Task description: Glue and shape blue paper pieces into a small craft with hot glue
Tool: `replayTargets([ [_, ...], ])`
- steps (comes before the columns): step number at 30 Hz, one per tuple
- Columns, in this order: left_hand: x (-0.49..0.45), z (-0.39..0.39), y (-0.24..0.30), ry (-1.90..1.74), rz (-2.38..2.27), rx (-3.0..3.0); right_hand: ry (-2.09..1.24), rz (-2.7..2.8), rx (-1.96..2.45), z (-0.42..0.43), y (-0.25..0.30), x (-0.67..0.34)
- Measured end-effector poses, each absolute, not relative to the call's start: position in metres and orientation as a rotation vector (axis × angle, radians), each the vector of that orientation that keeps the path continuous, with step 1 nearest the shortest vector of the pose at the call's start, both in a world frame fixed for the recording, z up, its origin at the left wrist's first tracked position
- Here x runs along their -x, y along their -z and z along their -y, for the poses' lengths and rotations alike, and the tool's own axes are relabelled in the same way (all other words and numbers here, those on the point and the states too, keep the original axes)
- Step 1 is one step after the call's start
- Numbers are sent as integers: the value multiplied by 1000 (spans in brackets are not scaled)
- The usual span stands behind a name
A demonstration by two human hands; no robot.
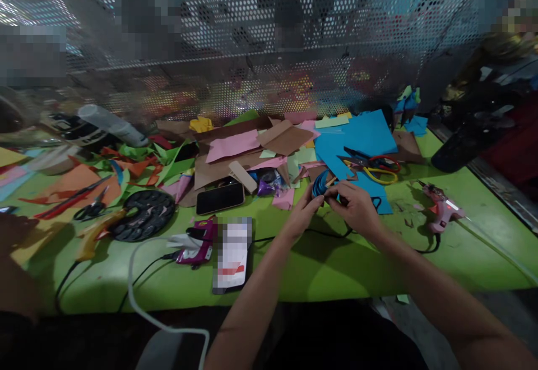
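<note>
A small blue paper piece (320, 184), curled in layers, is held upright between the thumb and fingers of my left hand (303, 214). Close against its right side, my right hand (353, 204) has its fingertips pinched together; what lies between them is hidden. A thin tan strip shows just above those fingertips. Behind my hands, blue paper sheets (365, 134) lie on the green table (319, 280). Scissors with yellow and red handles (380, 175) rest on the blue paper, beyond my right hand.
A pink glue gun (441, 210) is at the right, its cord trailing. Two phones, a lit one (235, 255) and a dark one (219, 198), lie left of my hands. Further left are a yellow glue gun (94, 235), a black round tray (145, 216) and another person's arm (19, 263).
</note>
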State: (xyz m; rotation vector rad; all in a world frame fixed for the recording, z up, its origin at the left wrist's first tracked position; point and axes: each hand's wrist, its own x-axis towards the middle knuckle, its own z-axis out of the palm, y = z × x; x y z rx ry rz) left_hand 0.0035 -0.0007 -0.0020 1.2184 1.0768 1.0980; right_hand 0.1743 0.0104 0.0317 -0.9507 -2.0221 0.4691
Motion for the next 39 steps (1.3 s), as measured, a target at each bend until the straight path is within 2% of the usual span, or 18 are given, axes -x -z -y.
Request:
replayTargets([
  [39,-4,-1,3,-1126,-947,-1331,-540,1949,938,-7,-36,-175],
])
